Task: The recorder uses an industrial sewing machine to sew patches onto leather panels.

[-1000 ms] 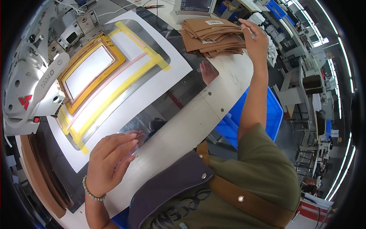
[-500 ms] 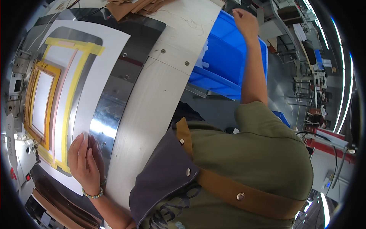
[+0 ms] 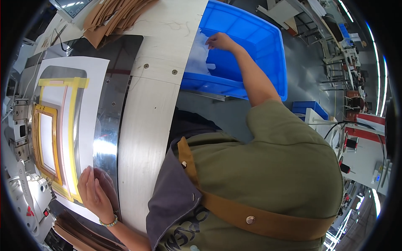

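Observation:
My left hand [image 3: 95, 190] rests with fingers stretched out at the edge of a white sheet [image 3: 95, 83], beside the shiny metal plate [image 3: 109, 121]. A bead bracelet circles that wrist. On the sheet lies a grey template bordered with yellow tape [image 3: 78, 108], and an amber-coloured rectangular frame [image 3: 55, 142] sits over it. At the right, my right hand [image 3: 222, 42] reaches into a blue plastic bin [image 3: 268, 54]. Its fingers are curled together against thin, whitish translucent sheets [image 3: 199, 56] in the bin. Whether one of them is pinched between the fingertips is too small to tell.
Brown cut pieces [image 3: 119, 19] are stacked at the back of the pale worktable [image 3: 144, 108]. Machine parts [image 3: 21, 129] stand along the left side. More brown pieces [image 3: 77, 232] lie at the lower left. A second blue bin [image 3: 310, 109] is farther right.
My right hand has come down and leftward into the blue bin, up to the translucent sheets. My left hand stays at the white sheet's edge. The whole view has shifted.

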Tool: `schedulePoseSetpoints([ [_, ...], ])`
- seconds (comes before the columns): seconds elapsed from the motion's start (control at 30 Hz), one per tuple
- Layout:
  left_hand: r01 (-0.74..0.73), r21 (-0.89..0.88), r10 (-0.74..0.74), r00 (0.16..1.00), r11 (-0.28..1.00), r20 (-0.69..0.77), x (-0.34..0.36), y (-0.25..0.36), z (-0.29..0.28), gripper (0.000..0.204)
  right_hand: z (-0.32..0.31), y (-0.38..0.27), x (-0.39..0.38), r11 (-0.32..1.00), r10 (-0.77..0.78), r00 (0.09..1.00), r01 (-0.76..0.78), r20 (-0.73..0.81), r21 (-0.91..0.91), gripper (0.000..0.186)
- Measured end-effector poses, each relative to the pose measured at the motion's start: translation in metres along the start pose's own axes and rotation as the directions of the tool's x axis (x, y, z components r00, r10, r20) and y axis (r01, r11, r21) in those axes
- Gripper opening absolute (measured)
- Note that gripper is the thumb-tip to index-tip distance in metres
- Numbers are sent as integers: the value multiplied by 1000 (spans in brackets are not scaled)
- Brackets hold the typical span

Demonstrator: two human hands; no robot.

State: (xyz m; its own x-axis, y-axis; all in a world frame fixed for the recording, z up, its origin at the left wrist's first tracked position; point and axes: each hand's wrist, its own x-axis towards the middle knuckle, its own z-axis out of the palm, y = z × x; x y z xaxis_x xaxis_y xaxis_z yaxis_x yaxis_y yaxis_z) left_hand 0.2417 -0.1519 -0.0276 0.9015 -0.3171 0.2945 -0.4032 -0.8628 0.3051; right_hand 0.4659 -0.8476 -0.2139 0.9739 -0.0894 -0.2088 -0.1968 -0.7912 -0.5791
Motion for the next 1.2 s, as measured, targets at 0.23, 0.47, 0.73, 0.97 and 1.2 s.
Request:
schedulePoseSetpoints([
  [0.23,-11,29,11,1000,1000,5,-4,5,-8,29,-5,-7,13,987,-163,958,154,237,56,29],
  [0.47,-36,-52,32,997,998,-77,14,19,-12,25,-49,44,14,977,-149,968,176,204,-120,21],
  [0.73,-34,5,35,996,999,-86,9,22,-13,29,28,-20,26,960,125,860,-230,495,157,30],
  [0.97,-50,-2,50,997,999,-64,10,20,-11,31,72,5,52,875,391,761,-481,517,46,45],
  [1.2,-88,72,88,996,994,4,8,13,-6,34,93,-24,47,741,471,743,-626,476,244,51],
])
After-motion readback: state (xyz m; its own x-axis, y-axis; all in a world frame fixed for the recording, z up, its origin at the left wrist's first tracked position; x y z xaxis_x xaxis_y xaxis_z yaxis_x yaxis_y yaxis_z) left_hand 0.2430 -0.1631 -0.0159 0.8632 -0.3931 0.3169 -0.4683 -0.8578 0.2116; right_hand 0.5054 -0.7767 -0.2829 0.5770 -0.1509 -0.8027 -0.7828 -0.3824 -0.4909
